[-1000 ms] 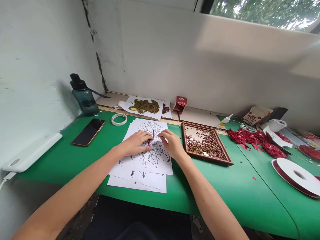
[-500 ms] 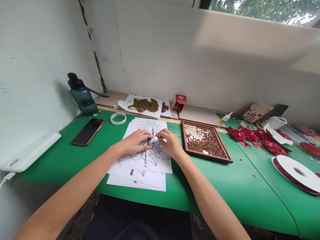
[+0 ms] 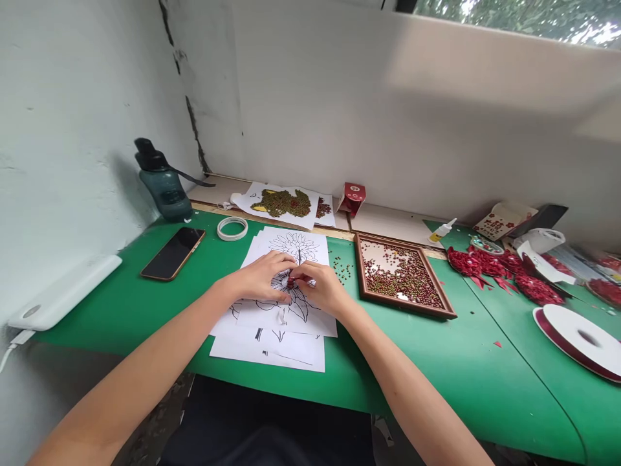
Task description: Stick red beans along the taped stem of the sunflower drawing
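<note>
A sheet with a black-outlined flower drawing [image 3: 303, 312] lies on top of other papers. At the flower's centre sits a small cluster of dark red beans [image 3: 290, 282]. My left hand [image 3: 264, 277] rests on the sheet left of the cluster, thumb and fingers apart, with nothing visible in it. From the right, my right hand [image 3: 319, 285] reaches to the cluster, its fingertips pinched together; whatever is between them is too small to make out. A thin white strip [image 3: 282, 316] shows below the flower's centre.
Right of the papers stand loose beans [image 3: 342, 268] and a brown-framed tray [image 3: 406, 307] of red and green beans. Farther right are a glue bottle [image 3: 442, 230], red ornaments [image 3: 485, 262] and a ribbon spool [image 3: 577, 340]. A phone [image 3: 173, 254], tape roll [image 3: 232, 229] and water bottle [image 3: 167, 188] stand left.
My right hand has moved down and left, bringing its pinched fingers to the bean cluster. My left hand stays on the sheet. Less of the white strip shows, and the loose beans are uncovered.
</note>
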A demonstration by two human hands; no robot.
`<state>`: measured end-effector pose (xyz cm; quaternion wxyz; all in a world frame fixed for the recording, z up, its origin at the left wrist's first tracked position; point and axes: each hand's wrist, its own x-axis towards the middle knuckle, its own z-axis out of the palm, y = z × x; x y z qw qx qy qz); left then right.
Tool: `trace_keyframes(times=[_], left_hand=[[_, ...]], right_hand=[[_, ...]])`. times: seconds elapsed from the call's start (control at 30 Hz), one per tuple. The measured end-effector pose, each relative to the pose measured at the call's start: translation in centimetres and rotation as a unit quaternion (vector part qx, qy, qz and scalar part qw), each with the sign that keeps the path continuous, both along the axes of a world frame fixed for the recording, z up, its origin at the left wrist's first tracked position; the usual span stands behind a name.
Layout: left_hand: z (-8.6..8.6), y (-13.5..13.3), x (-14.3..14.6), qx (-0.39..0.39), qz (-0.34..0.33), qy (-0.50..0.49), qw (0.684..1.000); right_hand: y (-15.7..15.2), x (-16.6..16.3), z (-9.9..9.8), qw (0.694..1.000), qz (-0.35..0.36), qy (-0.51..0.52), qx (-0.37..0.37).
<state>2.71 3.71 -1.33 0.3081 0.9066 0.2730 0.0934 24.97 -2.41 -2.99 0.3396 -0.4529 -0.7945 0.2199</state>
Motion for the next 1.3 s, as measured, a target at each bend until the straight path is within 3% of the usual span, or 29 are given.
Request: trace_keyframes(times=[0.33, 0.87, 1.3], left_hand=[[0.2, -0.2, 0.0, -0.001, 0.001, -0.007, 1.0], [0.4, -0.3, 0.1, 0.003, 0.005, -0.015, 1.0], [0.0, -0.1, 0.1, 0.005, 0.0, -0.02, 1.0]], right_hand=[[-0.7, -0.7, 0.7, 0.999, 0.011, -0.032, -0.027], [-0.5, -0.7, 0.4, 0.995, 0.039, -0.091, 0.033], [-0.9, -1.4, 0.6, 0.989, 0.007, -0.143, 0.045]])
